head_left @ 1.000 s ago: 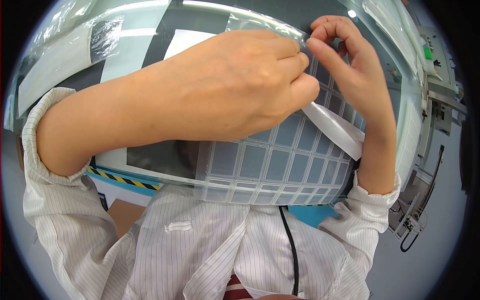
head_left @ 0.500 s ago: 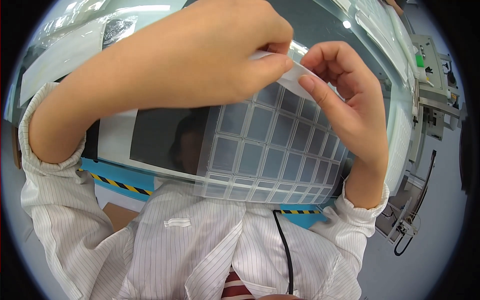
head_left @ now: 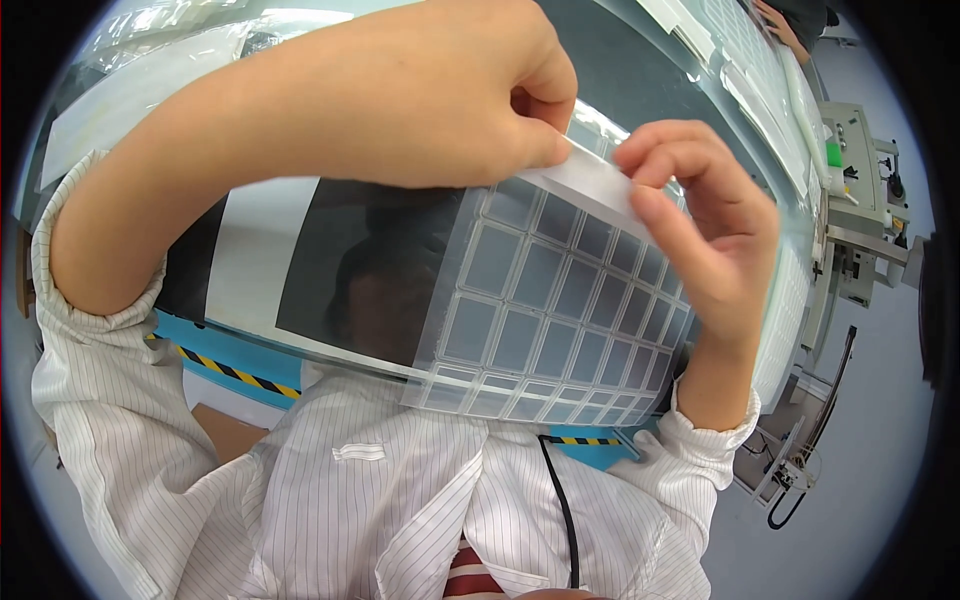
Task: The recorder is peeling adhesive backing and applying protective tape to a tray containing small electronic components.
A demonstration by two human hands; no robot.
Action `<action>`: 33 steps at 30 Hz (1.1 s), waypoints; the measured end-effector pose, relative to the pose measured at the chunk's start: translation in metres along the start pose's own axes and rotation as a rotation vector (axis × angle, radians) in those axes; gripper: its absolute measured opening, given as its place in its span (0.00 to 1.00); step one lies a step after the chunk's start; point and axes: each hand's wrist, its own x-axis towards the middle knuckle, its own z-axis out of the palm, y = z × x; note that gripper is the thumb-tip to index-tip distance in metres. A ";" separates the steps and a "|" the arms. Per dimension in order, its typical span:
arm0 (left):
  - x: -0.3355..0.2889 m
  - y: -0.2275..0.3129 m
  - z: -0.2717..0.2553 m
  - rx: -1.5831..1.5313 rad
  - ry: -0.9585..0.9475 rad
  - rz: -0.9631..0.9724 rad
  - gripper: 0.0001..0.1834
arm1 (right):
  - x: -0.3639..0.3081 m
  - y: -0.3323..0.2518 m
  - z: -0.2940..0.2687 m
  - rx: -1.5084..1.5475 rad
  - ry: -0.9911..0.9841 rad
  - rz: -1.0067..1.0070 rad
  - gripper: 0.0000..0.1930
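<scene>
A white strip (head_left: 590,190), narrow and flexible, is stretched slantwise between my hands. My left hand (head_left: 490,95) pinches its upper left end between thumb and curled fingers. At its other end my right hand (head_left: 710,225), slightly blurred, has its thumb and bent fingertips closed about the strip's edge. Beneath the strip lies a clear plastic sheet (head_left: 520,330) divided into rows of rectangular raised cells. My left hand and forearm cover its upper left part, and the strip hides some cells.
A dark glossy panel (head_left: 360,290) lies left of the cell sheet, beside a white band (head_left: 255,250). Stacked clear trays and white sheets (head_left: 760,110) line the right side. Far right stands grey equipment (head_left: 855,180). Another person's hand (head_left: 785,30) shows at the top right.
My right hand has shifted slightly up and right, its thumb sliding outward along the strip. More of the strip shows now, lying flatter. Another person's hand has come into view at top right.
</scene>
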 end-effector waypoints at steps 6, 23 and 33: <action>0.000 -0.011 0.036 0.520 0.243 0.337 0.07 | 0.019 -0.002 -0.018 0.118 0.009 0.412 0.07; 0.020 -0.050 0.064 0.708 0.548 0.770 0.06 | 0.019 0.029 0.003 0.042 0.000 0.443 0.07; 0.022 -0.051 0.066 0.689 0.567 0.764 0.06 | 0.017 0.034 0.009 0.037 0.023 0.421 0.08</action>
